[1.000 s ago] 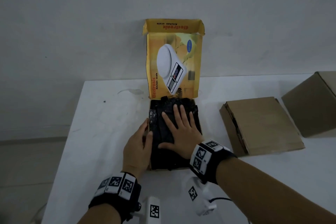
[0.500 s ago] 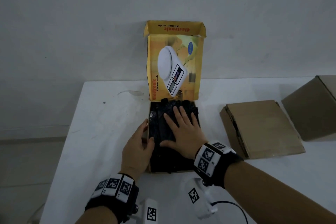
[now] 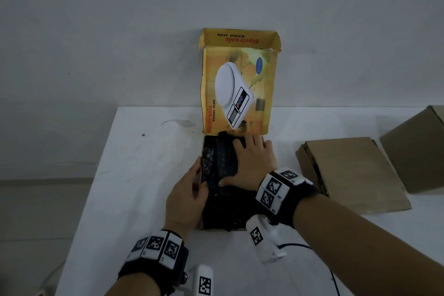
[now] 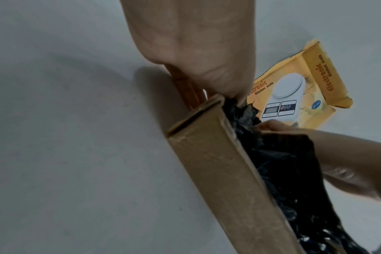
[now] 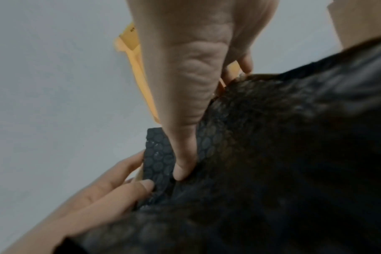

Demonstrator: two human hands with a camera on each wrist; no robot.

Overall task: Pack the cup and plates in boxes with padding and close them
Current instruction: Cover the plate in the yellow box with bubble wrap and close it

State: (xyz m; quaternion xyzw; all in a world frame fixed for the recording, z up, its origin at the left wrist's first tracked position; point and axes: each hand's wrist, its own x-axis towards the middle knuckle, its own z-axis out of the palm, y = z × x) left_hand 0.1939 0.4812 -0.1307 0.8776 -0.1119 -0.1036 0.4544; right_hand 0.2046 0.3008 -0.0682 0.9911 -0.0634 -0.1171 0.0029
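An open yellow kitchen-scale box [image 3: 240, 84] stands on the white table [image 3: 144, 175], its lid upright against the wall. Black bubble wrap [image 3: 223, 158] fills the tray; no cup or plate shows. My right hand [image 3: 249, 151] lies flat on the wrap with its fingers stretched to the tray's far end. My left hand [image 3: 189, 190] straddles the tray's left wall [image 4: 218, 163]: the thumb presses the wrap's edge [image 5: 159, 154] inside and the fingers run down the outside. In the right wrist view my right hand's [image 5: 185, 77] thumb pushes into the wrap beside my left hand [image 5: 111, 185].
A flat brown cardboard box [image 3: 350, 175] lies to the right of the yellow one. A taller brown box [image 3: 418, 149] stands at the right edge. The grey wall rises just behind the lid. The table's left edge is near my left hand.
My right hand has slid forward over the bubble wrap toward the tray's far end. My left hand has stayed on the left wall.
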